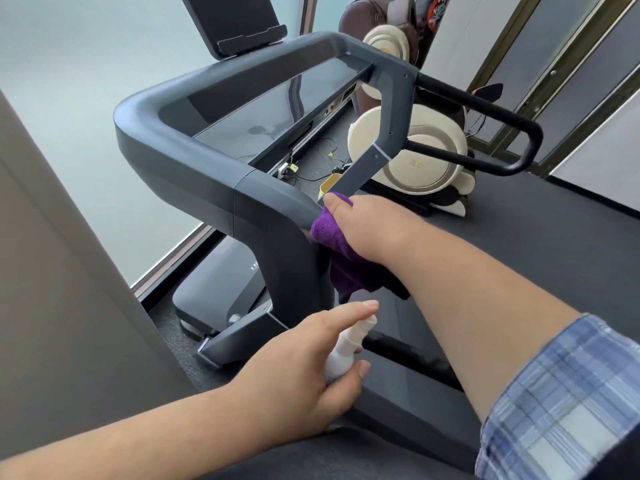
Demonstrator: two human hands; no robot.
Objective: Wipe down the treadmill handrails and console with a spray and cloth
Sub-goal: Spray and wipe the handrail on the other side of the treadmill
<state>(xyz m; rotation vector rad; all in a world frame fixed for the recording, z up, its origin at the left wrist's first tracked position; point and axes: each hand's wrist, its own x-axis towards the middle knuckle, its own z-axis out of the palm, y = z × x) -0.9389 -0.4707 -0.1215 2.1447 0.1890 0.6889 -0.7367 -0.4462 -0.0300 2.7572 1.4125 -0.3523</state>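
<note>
The dark grey treadmill frame fills the middle of the head view, with its near handrail (194,168) running from the left corner down toward me. My right hand (367,226) grips a purple cloth (341,258) and presses it against the lower end of that handrail, where it bends into the upright post. The cloth's loose end hangs down beside the post. Lower down, my left hand (304,365) holds a small white spray bottle (348,348), index finger lying over its top. The glossy black console panel (270,109) lies inside the frame, and a dark screen (228,19) stands above it.
A black loop handrail (498,133) juts out on the far side. Behind it stands a cream and brown massage chair (408,150). Cables and a power strip (311,164) lie on the dark floor. A frosted window wall runs along the left, and a grey-brown panel (52,271) stands close on my left.
</note>
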